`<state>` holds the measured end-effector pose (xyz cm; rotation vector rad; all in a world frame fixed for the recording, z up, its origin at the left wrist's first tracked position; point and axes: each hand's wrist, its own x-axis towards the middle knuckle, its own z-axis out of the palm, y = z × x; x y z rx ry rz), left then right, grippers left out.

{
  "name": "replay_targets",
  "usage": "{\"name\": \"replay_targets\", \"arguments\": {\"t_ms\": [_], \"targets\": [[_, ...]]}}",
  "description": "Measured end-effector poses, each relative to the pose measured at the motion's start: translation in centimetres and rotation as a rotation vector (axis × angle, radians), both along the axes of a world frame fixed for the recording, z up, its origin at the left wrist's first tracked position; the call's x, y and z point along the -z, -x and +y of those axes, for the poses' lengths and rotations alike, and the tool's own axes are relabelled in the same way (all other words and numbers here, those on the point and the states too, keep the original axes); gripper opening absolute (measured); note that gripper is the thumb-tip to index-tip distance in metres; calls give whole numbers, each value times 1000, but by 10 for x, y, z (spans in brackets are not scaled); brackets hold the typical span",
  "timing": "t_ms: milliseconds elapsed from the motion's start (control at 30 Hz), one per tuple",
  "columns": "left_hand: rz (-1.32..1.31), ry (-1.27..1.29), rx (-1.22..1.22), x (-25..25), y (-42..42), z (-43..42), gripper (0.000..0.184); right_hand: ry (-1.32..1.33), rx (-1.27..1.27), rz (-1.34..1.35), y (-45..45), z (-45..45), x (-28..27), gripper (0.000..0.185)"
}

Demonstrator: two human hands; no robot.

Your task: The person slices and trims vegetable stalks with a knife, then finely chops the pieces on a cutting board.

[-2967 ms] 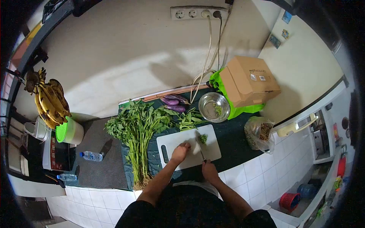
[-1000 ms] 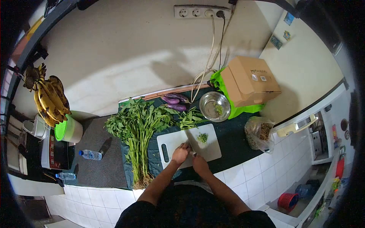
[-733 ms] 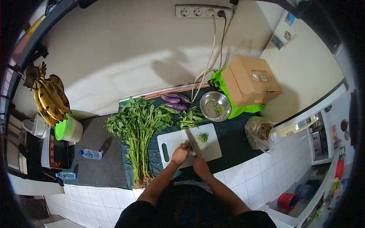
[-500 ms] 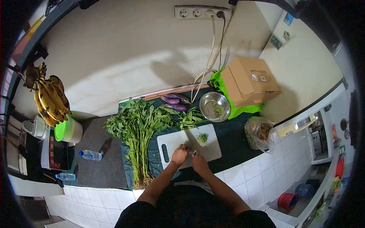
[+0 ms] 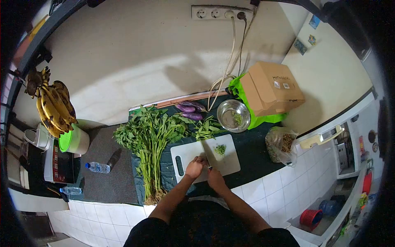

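Observation:
A white cutting board [image 5: 187, 151] lies in front of me on the dark green table cover. My right hand [image 5: 215, 178] is closed around the handle of a knife [image 5: 206, 152], whose thin blade points away from me over the board. Just left of it, my left hand [image 5: 195, 167] rests on the board with its fingers pinched together; what they hold is hidden. Chopped green pieces [image 5: 220, 149] form a small pile right of the blade. Behind the board lie cut leafy greens [image 5: 205, 131]. A metal bowl [image 5: 233, 116] with some chopped green inside stands at the back right.
Long leafy stems with roots [image 5: 150, 152] lie left of the board. Purple eggplants [image 5: 191, 110] sit behind. A cardboard box [image 5: 271, 88] and a plastic bag [image 5: 281, 146] are on the right. Farther left are a water bottle [image 5: 98, 167], a lidded bucket [image 5: 74, 140] and hanging bananas [image 5: 55, 109].
The knife blade has turned slightly and now shows as a thinner line. Both hands stay in nearly the same place on the board. The whole view has shifted a little.

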<state>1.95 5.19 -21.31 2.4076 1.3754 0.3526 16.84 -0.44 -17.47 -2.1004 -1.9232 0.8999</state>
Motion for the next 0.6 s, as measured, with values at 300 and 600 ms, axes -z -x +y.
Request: {"name": "replay_targets", "arguments": {"t_ms": [300, 600], "targets": [[-71, 49, -72, -1, -1, 3, 26, 73, 67, -16, 2, 10, 8, 41], [-105, -25, 4, 8, 3, 2, 23, 47, 31, 16, 2, 11, 0, 40]]}}
